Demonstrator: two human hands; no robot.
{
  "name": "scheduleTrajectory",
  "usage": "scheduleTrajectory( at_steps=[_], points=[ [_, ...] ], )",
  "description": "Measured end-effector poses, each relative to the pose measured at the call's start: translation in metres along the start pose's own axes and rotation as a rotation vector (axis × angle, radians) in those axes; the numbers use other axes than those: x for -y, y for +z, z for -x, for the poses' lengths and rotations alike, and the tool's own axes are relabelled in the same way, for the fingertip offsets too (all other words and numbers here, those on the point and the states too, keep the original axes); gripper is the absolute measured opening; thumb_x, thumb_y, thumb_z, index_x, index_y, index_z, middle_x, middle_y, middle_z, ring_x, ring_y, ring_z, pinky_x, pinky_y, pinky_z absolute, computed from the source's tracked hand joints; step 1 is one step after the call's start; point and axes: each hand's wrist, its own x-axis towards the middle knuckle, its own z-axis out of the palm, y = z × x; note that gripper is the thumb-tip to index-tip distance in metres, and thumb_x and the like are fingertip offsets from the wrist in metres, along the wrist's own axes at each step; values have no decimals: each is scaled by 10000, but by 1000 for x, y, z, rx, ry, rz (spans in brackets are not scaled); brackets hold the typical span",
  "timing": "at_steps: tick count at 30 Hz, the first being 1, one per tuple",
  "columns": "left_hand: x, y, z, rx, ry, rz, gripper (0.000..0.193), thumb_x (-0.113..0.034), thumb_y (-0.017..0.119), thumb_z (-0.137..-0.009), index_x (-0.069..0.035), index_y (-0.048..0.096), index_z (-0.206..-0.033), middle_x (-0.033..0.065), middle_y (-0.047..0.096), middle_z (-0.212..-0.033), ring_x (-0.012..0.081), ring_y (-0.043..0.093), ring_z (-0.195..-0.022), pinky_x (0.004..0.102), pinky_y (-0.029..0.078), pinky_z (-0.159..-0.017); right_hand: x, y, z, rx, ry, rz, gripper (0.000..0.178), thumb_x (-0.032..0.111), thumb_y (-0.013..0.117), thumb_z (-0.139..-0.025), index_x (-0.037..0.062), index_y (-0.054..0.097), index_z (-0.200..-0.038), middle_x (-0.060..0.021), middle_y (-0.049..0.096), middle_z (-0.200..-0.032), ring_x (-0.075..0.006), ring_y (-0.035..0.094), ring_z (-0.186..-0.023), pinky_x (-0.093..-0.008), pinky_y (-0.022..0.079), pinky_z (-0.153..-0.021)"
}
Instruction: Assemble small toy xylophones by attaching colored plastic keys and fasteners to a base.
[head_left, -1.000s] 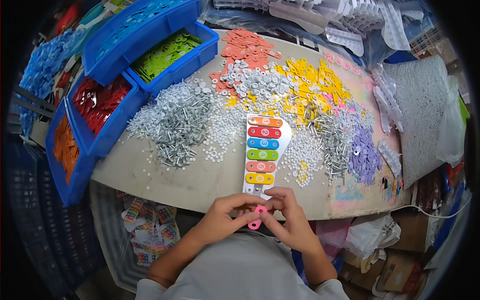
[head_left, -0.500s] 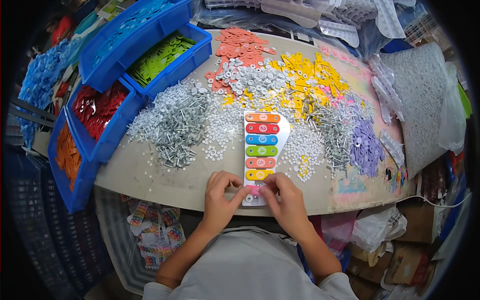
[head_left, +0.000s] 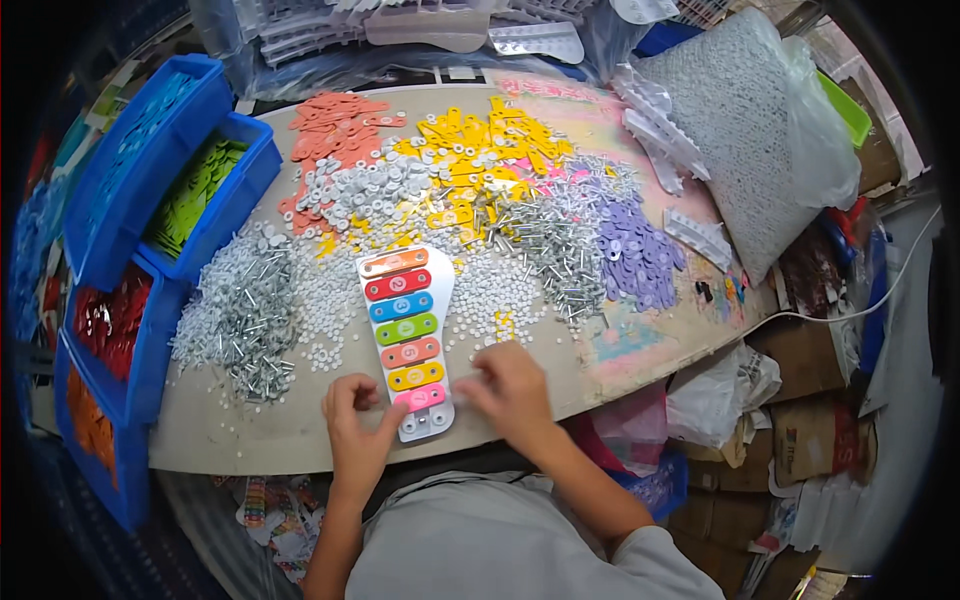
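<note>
A toy xylophone [head_left: 405,335] lies on the round table [head_left: 250,430]: a white base with several coloured bars, a pink bar [head_left: 420,398] nearest me. My left hand [head_left: 355,430] sits at its lower left corner, fingers curled and thumb against the base beside the pink bar. My right hand [head_left: 510,390] rests on the table just right of the base, fingertips close to the yellow and pink bars. Whether those fingers pinch something small is hidden.
Piles cover the table: metal screws [head_left: 240,320], white washers [head_left: 370,190], yellow plates [head_left: 480,150], salmon plates [head_left: 335,120], purple plates [head_left: 640,250]. Blue bins [head_left: 150,170] of coloured pieces line the left. A bag of white parts [head_left: 740,130] sits at the right, above cardboard boxes [head_left: 810,440].
Both hands carried the pink bar from near my body up onto the near end of the xylophone base. The hands have since drawn apart to either side.
</note>
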Motion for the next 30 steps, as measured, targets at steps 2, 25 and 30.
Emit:
scheduleTrajectory(
  at_steps=[2, 25, 30],
  points=[
    [4, -5, 10, -10, 56, -16, 430, -64, 863, -769, -54, 604, -1112, 81, 559, -1010, 219, 557, -945, 342, 470, -857, -24, -28, -9, -221, 90, 96, 102, 79, 729, -912, 22, 650, -944, -88, 616, -846, -214, 610, -747, -345, 497, -678],
    [6, -15, 28, 128, 547, -494, 534, -376, 716, -927, -133, 643, -1397, 106, 561, -1357, 301, 497, -1220, 470, 321, -1032, -92, -118, 2, -453, 393, -11, 94, 137, 580, -1065, 50, 555, -1091, 12, 521, -731, -65, 476, -648, -239, 400, -585],
    [8, -16, 19, -47, 165, -79, 513, -303, 674, -976, -23, 528, -1380, 123, 603, -1131, 305, 540, -1079, 472, 331, -1014, 46, -39, 7, 283, 317, -278, 68, 76, 627, -1016, 32, 672, -1041, 43, 557, -723, -33, 486, -647, -221, 382, -572]
  ],
)
